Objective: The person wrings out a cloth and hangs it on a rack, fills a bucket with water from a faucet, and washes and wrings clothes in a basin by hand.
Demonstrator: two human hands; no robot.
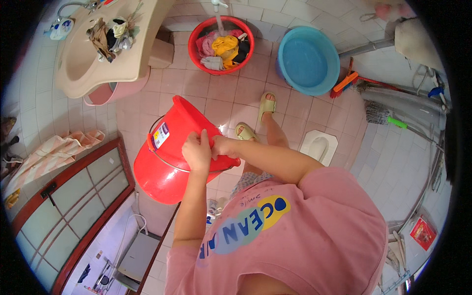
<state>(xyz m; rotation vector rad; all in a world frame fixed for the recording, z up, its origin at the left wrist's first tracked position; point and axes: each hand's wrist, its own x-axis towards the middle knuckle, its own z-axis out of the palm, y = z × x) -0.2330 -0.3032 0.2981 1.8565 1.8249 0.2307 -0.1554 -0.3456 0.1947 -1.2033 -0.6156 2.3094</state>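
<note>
A red plastic bucket [173,147] with a wire handle [167,162] and a label with writing is tilted in front of me, to the left of my legs. My left hand [196,150] is closed on its side, thumb uppermost. Close beside it my right hand [223,146] also grips the bucket, its fingertips partly hidden. The bucket's inside is out of sight. Farther ahead, a red basin [191,55] holds wet clothes, a yellow garment [225,48] on top. Water runs into it from a wall tap [217,3].
A blue basin [333,66] stands at the far right, near a broom [344,83] and a mop [378,113]. A squat toilet [320,145] lies right of my feet. The washbasin [84,83] at left bears bunched cloths [110,37]; a pink tub [121,90] sits below.
</note>
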